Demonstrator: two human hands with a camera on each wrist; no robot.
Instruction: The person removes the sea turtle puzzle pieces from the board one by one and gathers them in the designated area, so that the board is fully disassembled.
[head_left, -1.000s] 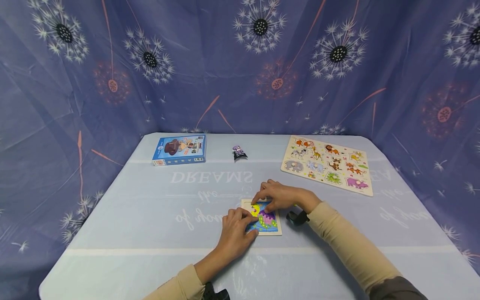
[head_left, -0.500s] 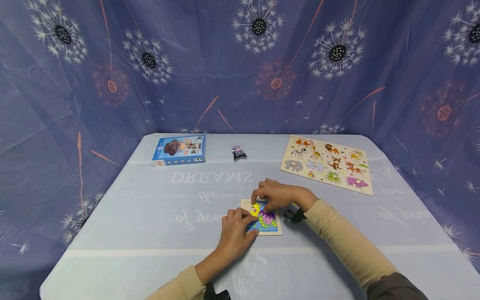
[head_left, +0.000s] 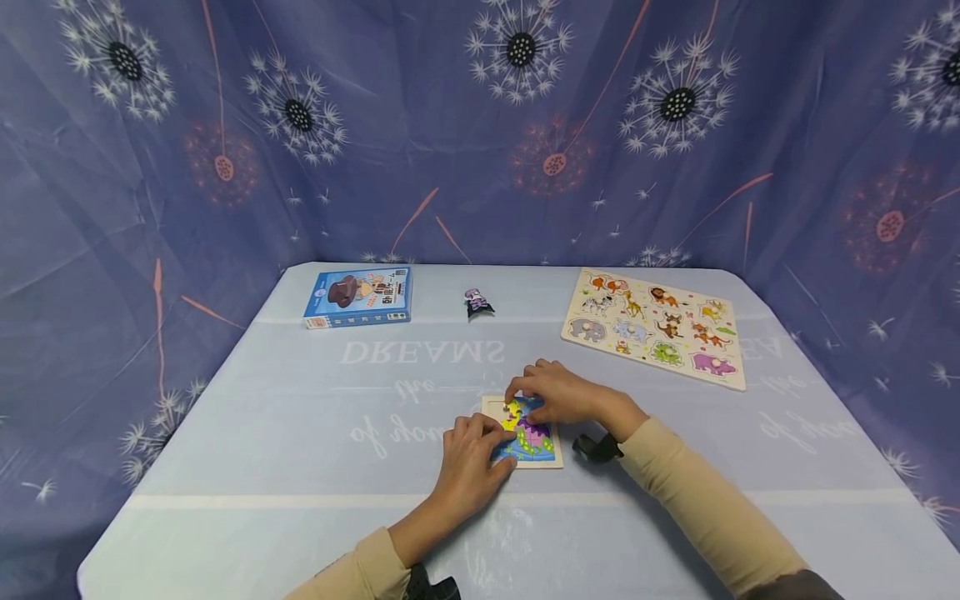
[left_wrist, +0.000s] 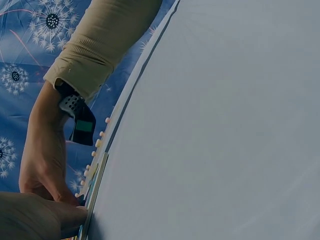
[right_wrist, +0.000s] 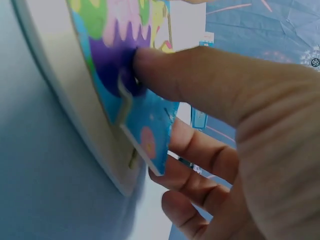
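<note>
A small jigsaw puzzle in a pale wooden frame (head_left: 492,407) lies on the table before me, its blue, purple, pink, green and yellow pieces partly covered by both hands. My left hand (head_left: 468,458) rests at its left side, with fingertips on the pieces and thumb near the lower edge. Above the upper part reaches my right hand (head_left: 562,393). In the right wrist view, that hand's thumb and fingers pinch a blue and purple puzzle piece (right_wrist: 150,130), tilted up out of the frame. The left wrist view shows the left hand (left_wrist: 37,212) only in part.
At the back left lies a blue box (head_left: 358,298) with a hat picture. A small purple and black item (head_left: 478,303) sits at the back middle. A wooden animal peg board (head_left: 652,329) lies at the back right. A patterned curtain (head_left: 420,133) hangs behind the table.
My right hand has shifted very slightly, and the yellow and blue pieces by its fingertips look displaced from before. The left hand has stayed in place on the puzzle.
</note>
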